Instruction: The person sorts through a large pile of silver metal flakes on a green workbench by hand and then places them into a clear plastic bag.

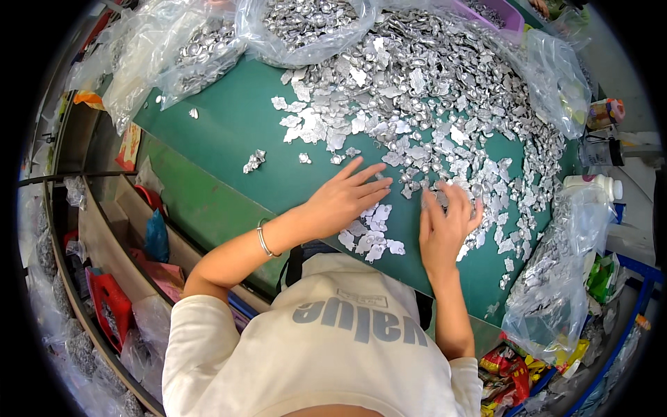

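Small flat silver metal pieces (389, 128) with wavy outlines lie in a wide heap on the green tabletop (222, 149). My left hand (347, 199) rests low over the table at the heap's near edge, its fingers spread and no piece visible in it. Just under its palm side is a small cluster of silver pieces (374, 233), close to the table's front edge. My right hand (448, 226) has its fingers apart and bent, with the fingertips down among the pieces. Whether a piece sits under those fingertips is hidden. A metal bangle (264, 238) circles my left wrist.
Clear plastic bags (306, 48) of metal parts stand along the far edge, and another bag (556, 278) lies at the right. A purple bin (511, 17) is at the far right. A white bottle (594, 186) stands beside the right edge. Shelving with a red basket (111, 309) is at left.
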A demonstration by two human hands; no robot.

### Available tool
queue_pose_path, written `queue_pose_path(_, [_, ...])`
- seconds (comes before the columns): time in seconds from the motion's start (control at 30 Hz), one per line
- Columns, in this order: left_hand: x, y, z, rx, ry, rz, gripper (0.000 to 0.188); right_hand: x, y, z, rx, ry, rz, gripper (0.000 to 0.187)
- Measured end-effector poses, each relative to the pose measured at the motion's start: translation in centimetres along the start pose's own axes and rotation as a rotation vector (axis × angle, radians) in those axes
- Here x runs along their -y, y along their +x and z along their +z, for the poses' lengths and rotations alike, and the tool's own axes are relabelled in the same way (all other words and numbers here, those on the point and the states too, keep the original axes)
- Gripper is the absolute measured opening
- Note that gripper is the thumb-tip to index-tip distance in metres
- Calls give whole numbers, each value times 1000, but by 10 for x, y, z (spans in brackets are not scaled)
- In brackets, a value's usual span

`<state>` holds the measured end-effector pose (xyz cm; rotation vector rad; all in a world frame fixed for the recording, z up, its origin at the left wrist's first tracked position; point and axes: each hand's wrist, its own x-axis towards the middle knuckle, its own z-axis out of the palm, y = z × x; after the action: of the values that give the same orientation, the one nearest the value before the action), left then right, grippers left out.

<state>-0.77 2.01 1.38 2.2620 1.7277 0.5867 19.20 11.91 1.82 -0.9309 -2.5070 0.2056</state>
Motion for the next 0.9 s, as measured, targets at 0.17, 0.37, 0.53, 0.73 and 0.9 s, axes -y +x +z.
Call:
queue_pose_path(0.17, [7, -7, -3, -24, 159, -106, 54, 16, -39, -10, 246, 127, -85, 36])
queue_pose_path(0.37, [-19, -33, -1, -161, -131, -211, 58, 10, -47, -10, 351, 456, -81, 52])
queue_pose_path(0.53, [-70, -103, 24, 3, -1286, -539, 22, 13, -58, -11, 444, 563, -94, 55])
queue_pose_path(0.73, [-47, -88, 78, 258, -2486, -866, 63, 28, -42, 1, 470, 390, -170, 59])
queue_pose_path(0.9, [-52, -75, 90, 284, -3240, -555, 74, 28, -76, -5, 479, 469, -182, 60])
